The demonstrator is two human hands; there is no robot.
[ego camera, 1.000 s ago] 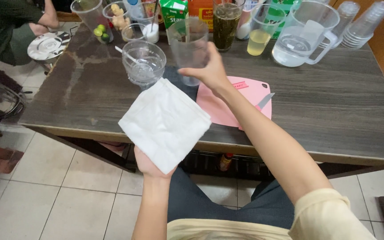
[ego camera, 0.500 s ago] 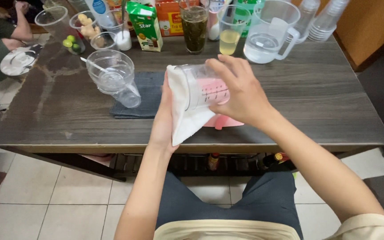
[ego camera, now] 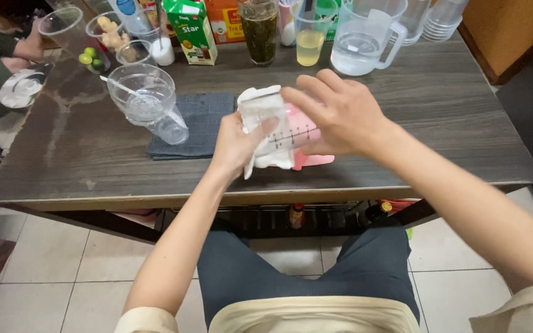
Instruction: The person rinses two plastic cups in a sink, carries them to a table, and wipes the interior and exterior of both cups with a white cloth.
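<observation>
Holding a clear plastic measuring cup [ego camera: 291, 126] with marks on its side, I see my right hand [ego camera: 340, 111] wrapped over the top of it, fingers curled and pressed down on it. My left hand [ego camera: 235, 145] pinches a white paper towel [ego camera: 260, 132] and pushes it against the open end of the cup. The cup lies tipped on its side in the air, just above the near edge of the dark wooden table [ego camera: 451, 123].

Right under the cup there is a flat pink cutting board [ego camera: 313, 160] on the table. To the left of the cup lies a dark blue folded cloth [ego camera: 202, 120]. On the cloth's left end stands a clear plastic juicer bowl [ego camera: 143, 98].

Far behind the cup, along the back of the table, stand a clear plastic jug with water [ego camera: 362, 43], a cup of yellow juice [ego camera: 308, 40], a tall glass of dark tea [ego camera: 260, 31] and a green and white carton [ego camera: 191, 31]. Far left of the cup, another person's hand [ego camera: 32, 46] rests at the table corner
</observation>
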